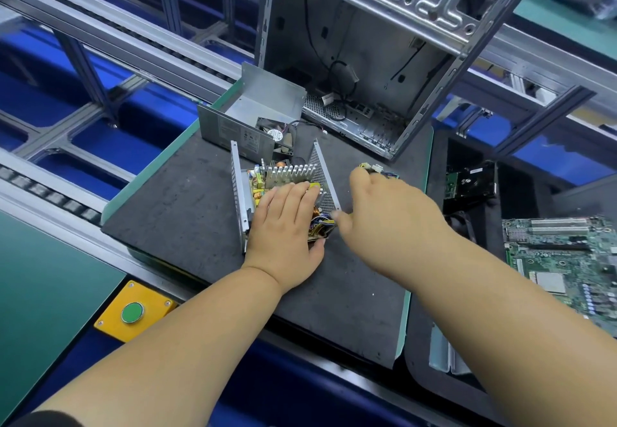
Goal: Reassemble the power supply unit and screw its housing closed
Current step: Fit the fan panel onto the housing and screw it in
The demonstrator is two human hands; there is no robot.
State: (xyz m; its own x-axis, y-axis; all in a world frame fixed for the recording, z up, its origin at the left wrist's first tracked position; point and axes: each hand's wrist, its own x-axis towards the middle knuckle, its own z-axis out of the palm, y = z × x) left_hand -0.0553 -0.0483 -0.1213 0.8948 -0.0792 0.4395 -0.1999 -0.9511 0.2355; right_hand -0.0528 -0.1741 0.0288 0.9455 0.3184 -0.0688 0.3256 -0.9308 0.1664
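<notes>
On the surface [187,212], left hand [287,226] lies flat on the PSU [280,189]; at its 3 o'clock, right hand [384,212] grips cables [377,170].

the right hand [384,212] hides its own grip on the cable bundle [380,170].

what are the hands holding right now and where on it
The left hand lies flat on the open power supply base, thumb at its near edge. The right hand is blurred; its hold cannot be told.

Bare forearms, a dark sleeve [43,418] at the left elbow.
</notes>
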